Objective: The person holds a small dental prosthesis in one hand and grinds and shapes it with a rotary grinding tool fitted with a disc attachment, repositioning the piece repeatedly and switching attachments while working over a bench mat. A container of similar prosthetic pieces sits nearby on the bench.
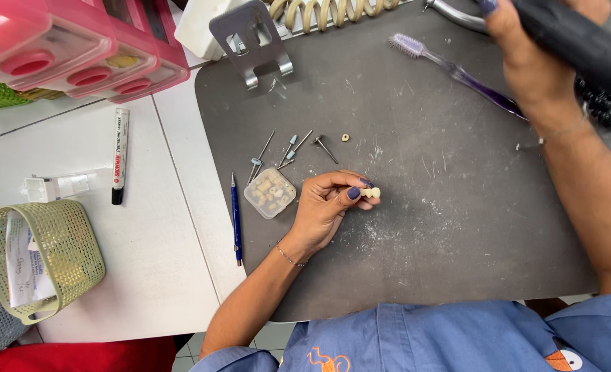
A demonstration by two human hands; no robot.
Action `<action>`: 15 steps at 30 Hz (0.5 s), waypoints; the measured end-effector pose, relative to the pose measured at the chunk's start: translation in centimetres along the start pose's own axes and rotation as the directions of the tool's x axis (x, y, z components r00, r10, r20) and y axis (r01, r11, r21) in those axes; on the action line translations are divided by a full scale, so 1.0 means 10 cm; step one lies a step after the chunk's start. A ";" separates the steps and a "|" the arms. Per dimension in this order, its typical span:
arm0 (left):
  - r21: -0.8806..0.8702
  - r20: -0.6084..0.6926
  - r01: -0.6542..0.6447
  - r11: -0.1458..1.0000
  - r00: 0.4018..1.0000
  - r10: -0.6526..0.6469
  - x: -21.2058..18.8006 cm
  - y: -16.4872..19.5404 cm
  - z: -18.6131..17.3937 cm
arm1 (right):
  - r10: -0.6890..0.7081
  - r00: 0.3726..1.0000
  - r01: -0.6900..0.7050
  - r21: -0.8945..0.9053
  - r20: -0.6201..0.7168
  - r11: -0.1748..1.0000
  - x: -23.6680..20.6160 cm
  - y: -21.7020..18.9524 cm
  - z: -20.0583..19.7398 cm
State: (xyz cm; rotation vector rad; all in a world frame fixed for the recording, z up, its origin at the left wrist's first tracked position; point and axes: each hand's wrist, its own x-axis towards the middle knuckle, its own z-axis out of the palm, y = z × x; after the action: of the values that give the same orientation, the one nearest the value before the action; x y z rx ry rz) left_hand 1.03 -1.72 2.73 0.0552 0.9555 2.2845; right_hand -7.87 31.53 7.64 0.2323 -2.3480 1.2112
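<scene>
1. Head view looks down on a dark grey work mat (pixel 422 227); the left hand (pixel 326 207) rests near its centre, thumb and fingertips pinched shut on a small cream tooth piece (pixel 372 193) that sticks out toward 3 o'clock.
2. At 1 o'clock the right hand (pixel 533 62) is raised off the mat, fingers wrapped around a black handpiece (pixel 581 41); its tip is out of frame.
3. The step looks like hand-finishing of the tooth piece. Judging from the gap, the tool and the piece are well apart, so meeting them calls for a steady pinch and a careful approach.
4. Just beside the left hand at 9 o'clock sits a clear dish of tooth pieces (pixel 270 193), with several small burs (pixel 288 151) at 11 o'clock.
5. A purple toothbrush (pixel 457 69) lies between the two hands, across the tool's likely path.
</scene>
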 end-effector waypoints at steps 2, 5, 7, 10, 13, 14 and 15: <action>-0.036 -0.007 0.033 0.999 0.999 -0.034 0.00 0.01 0.00 | 0.156 0.988 -0.156 -0.025 0.010 0.987 0.10 0.08 0.06; 0.021 -0.009 0.022 1.000 1.000 -0.022 -0.02 0.02 -0.02 | 0.114 0.992 -0.116 0.031 0.061 0.993 0.15 0.11 0.15; 0.035 0.010 -0.016 0.999 1.000 0.015 -0.01 0.00 -0.01 | 0.033 0.996 -0.036 0.040 0.079 0.999 0.16 0.12 0.18; 0.034 0.021 -0.023 0.999 1.000 0.023 -0.01 0.00 -0.02 | -0.016 0.997 0.015 0.013 0.080 1.000 0.17 0.13 0.19; 0.032 -0.007 -0.002 0.999 1.000 0.003 0.01 0.01 -0.02 | -0.041 0.996 0.038 0.046 0.077 0.998 0.21 0.13 0.18; 0.030 -0.022 0.008 1.000 1.000 -0.007 0.01 0.00 -0.02 | -0.009 0.997 0.006 0.041 0.076 0.999 0.20 0.13 0.18; 0.025 -0.019 0.002 1.000 1.000 -0.001 0.02 0.00 -0.01 | -0.023 0.998 0.023 0.014 0.054 1.000 0.20 0.11 0.17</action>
State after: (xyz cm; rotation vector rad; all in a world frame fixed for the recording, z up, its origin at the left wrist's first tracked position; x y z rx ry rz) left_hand 0.79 -1.71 2.62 0.0438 0.9937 2.2754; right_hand -10.58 30.89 7.01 0.2996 -2.3780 1.2241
